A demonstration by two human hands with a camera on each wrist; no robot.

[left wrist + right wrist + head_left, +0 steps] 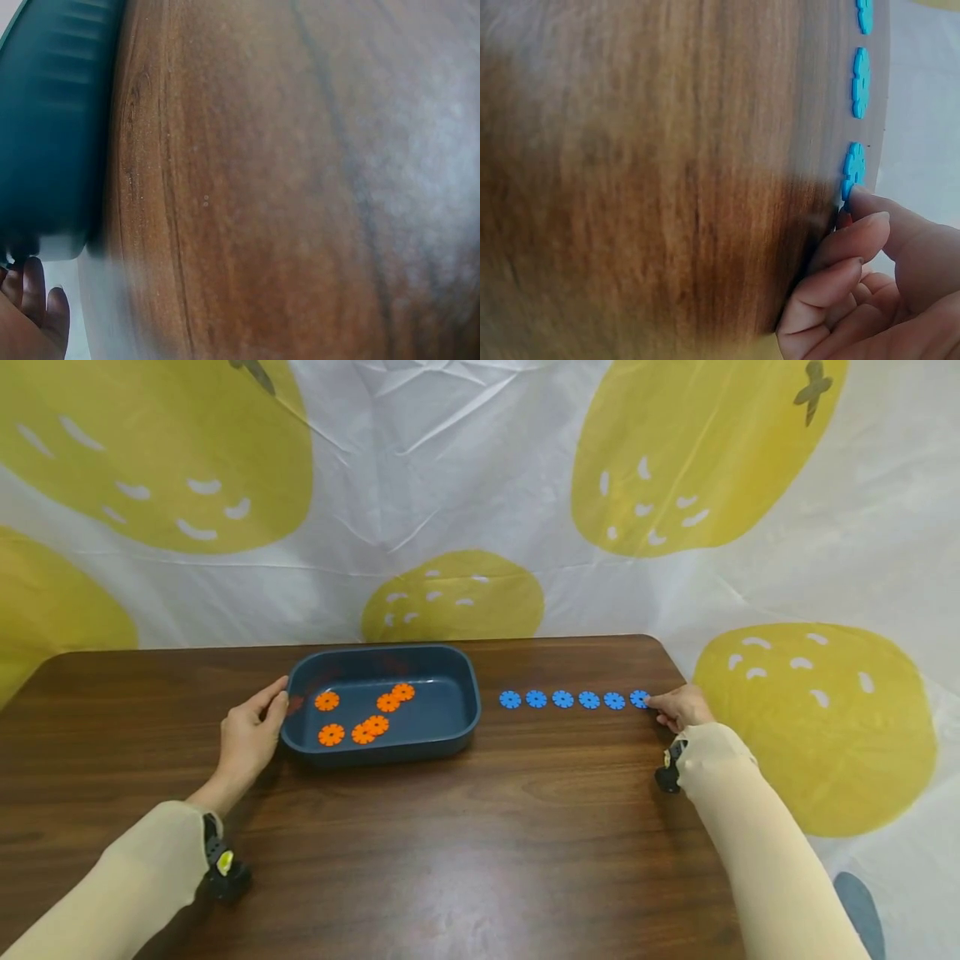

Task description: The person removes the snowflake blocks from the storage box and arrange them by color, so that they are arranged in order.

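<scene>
Taking the middle of the head view as our clock's centre, we see the blue disc, notched round its edge, lying just past three o'clock on the table, at the far end of a straight row. Our right hand comes to it from the disc's own three o'clock side and pinches its edge between thumb and finger, the tips nearly together; in the right wrist view we see the other fingers curled in below. From that disc, five more blue discs run toward nine o'clock, evenly spaced and not touching one another.

Beyond the row's nine o'clock end, well apart from our right hand, sits the dark blue-grey tray. Six orange discs lie inside: two apart at its nine o'clock side, and two overlapping pairs nearer the middle. Our left hand touches the tray's nine o'clock end, loosely extended, its fingers close to straight against the outside.

Under everything we have the brown wood-grained table. Our cream sleeves reach in from about seven and five o'clock, a black device at each wrist. Toward twelve o'clock hangs a white cloth printed with yellow fruit shapes.
</scene>
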